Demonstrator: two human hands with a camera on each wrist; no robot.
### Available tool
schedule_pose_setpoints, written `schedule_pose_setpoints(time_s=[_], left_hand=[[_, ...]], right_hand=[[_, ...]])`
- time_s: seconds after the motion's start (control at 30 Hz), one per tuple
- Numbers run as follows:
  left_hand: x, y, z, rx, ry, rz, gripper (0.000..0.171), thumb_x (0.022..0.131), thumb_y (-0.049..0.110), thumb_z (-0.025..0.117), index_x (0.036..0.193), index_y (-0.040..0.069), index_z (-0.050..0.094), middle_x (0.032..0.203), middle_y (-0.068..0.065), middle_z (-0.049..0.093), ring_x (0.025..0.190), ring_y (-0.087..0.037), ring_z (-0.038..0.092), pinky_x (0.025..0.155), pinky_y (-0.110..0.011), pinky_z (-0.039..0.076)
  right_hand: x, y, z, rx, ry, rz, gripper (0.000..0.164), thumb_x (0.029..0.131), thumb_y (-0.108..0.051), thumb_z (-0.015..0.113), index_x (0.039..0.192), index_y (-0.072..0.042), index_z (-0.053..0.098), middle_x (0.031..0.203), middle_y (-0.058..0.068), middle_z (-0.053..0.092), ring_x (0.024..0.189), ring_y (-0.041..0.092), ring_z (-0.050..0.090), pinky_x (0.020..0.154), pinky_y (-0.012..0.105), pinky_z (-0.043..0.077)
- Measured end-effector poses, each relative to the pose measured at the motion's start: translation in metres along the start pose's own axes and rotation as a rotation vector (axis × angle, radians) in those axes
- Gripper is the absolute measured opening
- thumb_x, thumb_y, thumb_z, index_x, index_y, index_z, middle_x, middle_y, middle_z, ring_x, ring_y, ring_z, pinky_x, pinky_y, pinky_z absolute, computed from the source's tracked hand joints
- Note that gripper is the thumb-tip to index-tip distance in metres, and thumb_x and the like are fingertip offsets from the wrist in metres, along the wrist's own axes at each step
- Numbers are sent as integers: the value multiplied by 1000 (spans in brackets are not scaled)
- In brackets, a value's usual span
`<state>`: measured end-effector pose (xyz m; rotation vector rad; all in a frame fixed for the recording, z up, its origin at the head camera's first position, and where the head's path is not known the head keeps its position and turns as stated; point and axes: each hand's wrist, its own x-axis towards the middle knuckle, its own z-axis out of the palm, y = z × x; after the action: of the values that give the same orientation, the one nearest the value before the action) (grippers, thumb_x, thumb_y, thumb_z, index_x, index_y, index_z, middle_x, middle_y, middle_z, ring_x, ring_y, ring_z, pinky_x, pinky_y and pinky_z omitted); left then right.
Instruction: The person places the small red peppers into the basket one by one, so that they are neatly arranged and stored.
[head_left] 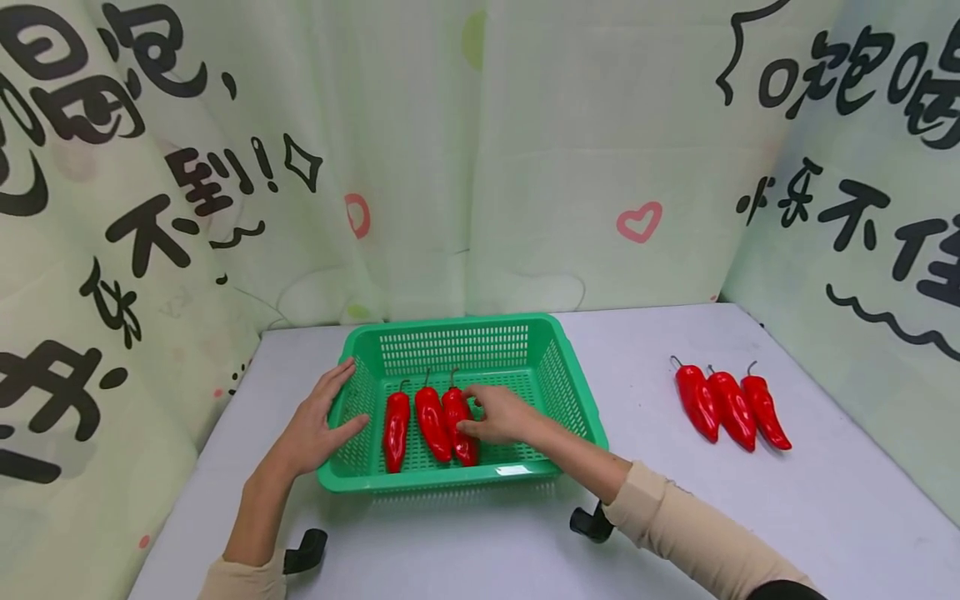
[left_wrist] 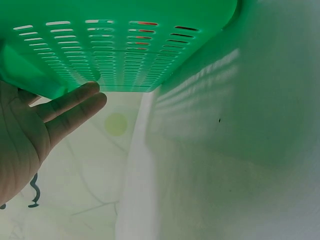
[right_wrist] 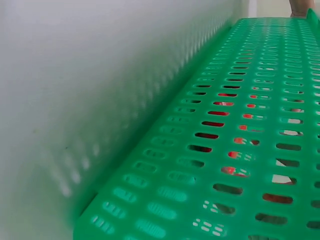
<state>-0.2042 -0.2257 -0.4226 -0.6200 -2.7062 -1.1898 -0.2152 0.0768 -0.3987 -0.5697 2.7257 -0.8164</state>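
Note:
A green plastic basket (head_left: 577, 392) with slotted walls holds three red peppers in a row: the left pepper (head_left: 397, 429), the middle pepper (head_left: 432, 423) and the right pepper (head_left: 460, 425). Over that right pepper, my right hand (head_left: 498, 415) has thumb and fingers bent about its upper part. My left hand (head_left: 318, 429) lies at the basket's left rim with fingers straight and thumb spread over the edge. From the left wrist view, two fingers of the left hand (left_wrist: 30, 125) reach along the basket wall (left_wrist: 115, 50). The right wrist view shows the slotted wall (right_wrist: 225, 140); the right hand is hidden there.
Three more red peppers (head_left: 731, 408) lie side by side on the white table (head_left: 637, 367), right of the basket. A printed curtain (head_left: 540, 167) closes off the back and sides. Dark wrist camera mounts (head_left: 592, 523) stick out near both sleeves.

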Motion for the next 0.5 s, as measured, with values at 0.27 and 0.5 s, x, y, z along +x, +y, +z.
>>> schedule_pose_setpoints(time_s=[0.27, 0.5], left_hand=[[1, -1, 1, -5, -6, -6, 77, 94, 24, 67, 158, -2, 31, 164, -21, 28, 146, -49, 31, 105, -69, 41], [1, -2, 2, -8, 3, 4, 77, 94, 23, 67, 158, -2, 32, 164, -21, 29, 147, -48, 31, 106, -70, 40]], right_hand=[[-13, 2, -9, 13, 65, -30, 54, 96, -21, 72, 141, 2, 55, 134, 21, 64, 110, 36, 67, 89, 46, 59], [-26, 2, -18, 50, 147, -79, 53, 95, -20, 73, 141, 0, 56, 137, 18, 63, 109, 36, 69, 83, 40, 62]])
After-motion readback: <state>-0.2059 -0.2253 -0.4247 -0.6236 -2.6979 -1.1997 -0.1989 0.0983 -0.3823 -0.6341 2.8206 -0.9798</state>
